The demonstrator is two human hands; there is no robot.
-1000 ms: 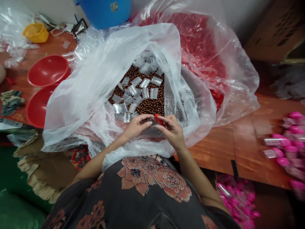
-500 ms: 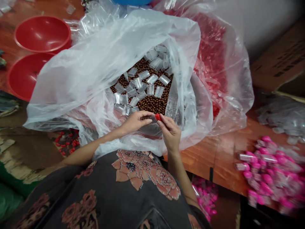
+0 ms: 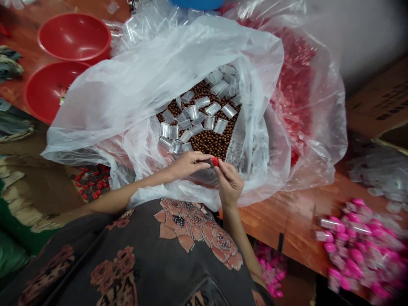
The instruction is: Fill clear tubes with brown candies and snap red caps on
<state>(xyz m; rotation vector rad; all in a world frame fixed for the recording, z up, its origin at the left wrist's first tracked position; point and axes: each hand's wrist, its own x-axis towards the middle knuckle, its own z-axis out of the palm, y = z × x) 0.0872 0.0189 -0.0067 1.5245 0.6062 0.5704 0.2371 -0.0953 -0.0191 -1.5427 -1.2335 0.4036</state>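
My left hand (image 3: 188, 163) and my right hand (image 3: 228, 182) meet at the near rim of a big clear plastic bag (image 3: 134, 93). Together they pinch a small clear tube with a red cap (image 3: 214, 161); the right fingertips are on the cap, the left fingers curl round the tube's body. The bag holds a heap of small brown balls (image 3: 208, 140) with several empty clear tubes (image 3: 191, 117) lying on top.
Two red bowls (image 3: 75, 38) stand at the back left on the wooden table (image 3: 287, 216). A second clear bag of red caps (image 3: 293, 85) is behind on the right. Pink-capped filled tubes (image 3: 353, 238) lie at the right. Loose red caps (image 3: 92, 185) lie below left.
The view has swung to the right and down. Both hands have stayed together on the red-capped tube, with the right fingers closing more tightly on the cap.
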